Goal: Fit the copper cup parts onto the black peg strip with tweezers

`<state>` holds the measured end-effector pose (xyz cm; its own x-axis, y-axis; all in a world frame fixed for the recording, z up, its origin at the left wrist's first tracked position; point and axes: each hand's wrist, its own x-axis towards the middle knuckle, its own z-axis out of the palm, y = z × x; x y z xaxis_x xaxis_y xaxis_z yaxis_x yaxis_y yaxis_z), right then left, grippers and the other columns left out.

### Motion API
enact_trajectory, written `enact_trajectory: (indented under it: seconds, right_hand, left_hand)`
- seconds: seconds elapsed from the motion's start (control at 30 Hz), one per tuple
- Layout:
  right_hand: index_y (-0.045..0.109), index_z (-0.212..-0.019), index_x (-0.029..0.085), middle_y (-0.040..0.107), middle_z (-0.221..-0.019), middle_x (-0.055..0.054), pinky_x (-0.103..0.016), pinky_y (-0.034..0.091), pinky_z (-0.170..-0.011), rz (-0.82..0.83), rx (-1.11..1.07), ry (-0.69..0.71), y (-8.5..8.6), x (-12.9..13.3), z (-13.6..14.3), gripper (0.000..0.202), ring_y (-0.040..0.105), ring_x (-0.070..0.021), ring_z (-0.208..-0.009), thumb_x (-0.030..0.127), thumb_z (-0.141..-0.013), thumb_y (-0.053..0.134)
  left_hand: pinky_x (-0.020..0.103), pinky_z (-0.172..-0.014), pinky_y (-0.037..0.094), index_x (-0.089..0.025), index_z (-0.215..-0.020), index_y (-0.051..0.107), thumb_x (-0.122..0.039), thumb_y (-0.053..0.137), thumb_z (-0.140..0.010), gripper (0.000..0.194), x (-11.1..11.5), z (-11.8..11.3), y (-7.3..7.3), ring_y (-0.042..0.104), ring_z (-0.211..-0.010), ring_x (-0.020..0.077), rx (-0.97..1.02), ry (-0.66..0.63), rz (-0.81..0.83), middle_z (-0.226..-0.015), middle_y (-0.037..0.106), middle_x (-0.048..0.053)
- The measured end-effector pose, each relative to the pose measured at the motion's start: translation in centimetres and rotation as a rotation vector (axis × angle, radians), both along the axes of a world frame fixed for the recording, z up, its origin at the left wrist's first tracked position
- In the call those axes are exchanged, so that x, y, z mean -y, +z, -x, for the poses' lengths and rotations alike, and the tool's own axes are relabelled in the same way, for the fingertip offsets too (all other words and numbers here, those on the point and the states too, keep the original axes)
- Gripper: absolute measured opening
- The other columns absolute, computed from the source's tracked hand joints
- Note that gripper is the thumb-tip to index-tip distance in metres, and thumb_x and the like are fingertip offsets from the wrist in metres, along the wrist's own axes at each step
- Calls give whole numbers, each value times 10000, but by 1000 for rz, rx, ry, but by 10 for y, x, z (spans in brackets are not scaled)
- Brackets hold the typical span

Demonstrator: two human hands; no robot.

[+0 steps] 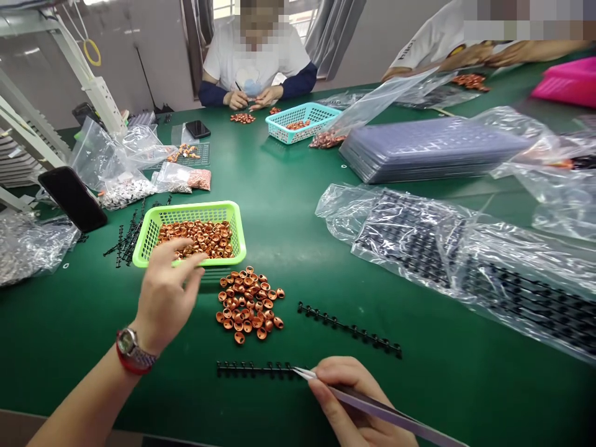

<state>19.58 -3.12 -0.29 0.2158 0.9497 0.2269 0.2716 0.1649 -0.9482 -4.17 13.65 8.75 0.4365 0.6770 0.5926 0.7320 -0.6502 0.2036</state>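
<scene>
My left hand (170,295), with a watch and red band at the wrist, is over the near edge of a green basket (241,245) of copper-coloured caps (214,234). Its fingers are apart and nothing shows between them. My right hand (351,397) grips metal tweezers (372,406), their white tips at the right end of a black toothed strip (254,371). A loose pile of copper caps (246,304) lies on the green table (186,397) just right of the basket. Another black strip (349,328) lies diagonally to the right of the pile.
Black strips in clear bags (419,242) cover the right side, before stacked plastic trays (428,146). Phones (73,198), part bags (125,189) and more strips (133,236) lie left. Across the table, a person (256,62) works near a blue basket (302,122). Another person's arms (503,54) are back right.
</scene>
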Motion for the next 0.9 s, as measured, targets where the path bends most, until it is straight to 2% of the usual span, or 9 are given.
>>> enact_trajectory:
  seconds: [0.1, 0.17, 0.27, 0.4, 0.5, 0.67, 0.8, 0.9]
  right_hand:
    - [633, -945, 279, 624, -880, -4, -213, 566, -674, 1, 56, -9, -1, -3, 5, 104, 641, -166, -750, 255, -1046, 629]
    - [623, -929, 273, 615, -867, 0, -218, 555, -664, 13, 90, -21, -1, -4, 9, 120, 641, -164, -739, 247, -1046, 626]
    - [618, -929, 268, 607, -866, 0, -219, 541, -626, 23, 135, -42, -3, -4, 12, 122, 635, -159, -714, 248, -1050, 617]
    - [611, -926, 262, 599, -859, -1, -224, 529, -597, 14, 182, -65, -5, -3, 13, 130, 626, -157, -688, 251, -1054, 604]
    - [609, -926, 260, 603, -862, 0, -230, 535, -607, 11, 209, -86, -7, -3, 12, 126, 638, -158, -692, 254, -1051, 609]
    - [614, -934, 255, 614, -864, 4, -226, 546, -607, 15, 227, -86, -11, -4, 13, 119, 657, -150, -680, 250, -1052, 604]
    - [632, -924, 255, 626, -845, 2, -236, 545, -622, 14, 237, -80, -12, -3, 12, 133, 660, -164, -702, 248, -1053, 603]
    - [649, -912, 258, 630, -824, 4, -234, 535, -603, 31, 218, -52, -11, -3, 10, 150, 652, -167, -692, 251, -1054, 604]
  left_hand:
    - [425, -830, 552, -152, -921, 792, -25, 681, -926, 169, 23, -12, -21, 667, -939, 281, -108, -235, 172, -999, 733, 99]
    - [387, -749, 532, -178, -909, 787, 3, 706, -897, 198, 41, -18, -34, 656, -852, 250, -166, -307, 291, -929, 736, 56]
    - [382, -711, 514, -183, -875, 776, 20, 724, -866, 209, 56, -20, -44, 632, -810, 248, -211, -302, 354, -890, 726, 47]
    - [399, -693, 534, -135, -858, 735, 34, 663, -882, 185, 64, -17, -46, 615, -776, 264, -241, -275, 336, -881, 718, 86]
    - [363, -678, 554, -116, -887, 712, 37, 567, -934, 216, 81, -22, -46, 631, -757, 248, -103, -298, 410, -864, 718, 94]
    - [220, -684, 583, -130, -1099, 754, -33, 563, -961, 255, 112, -34, -53, 704, -746, 167, 318, -282, 702, -914, 713, 77]
    - [199, -647, 579, -165, -978, 814, -81, 604, -917, 234, 117, -38, -62, 702, -704, 156, 449, -135, 864, -852, 700, 63]
    - [197, -621, 595, -170, -941, 831, -113, 627, -885, 219, 114, -39, -62, 722, -713, 166, 526, -82, 990, -875, 708, 76]
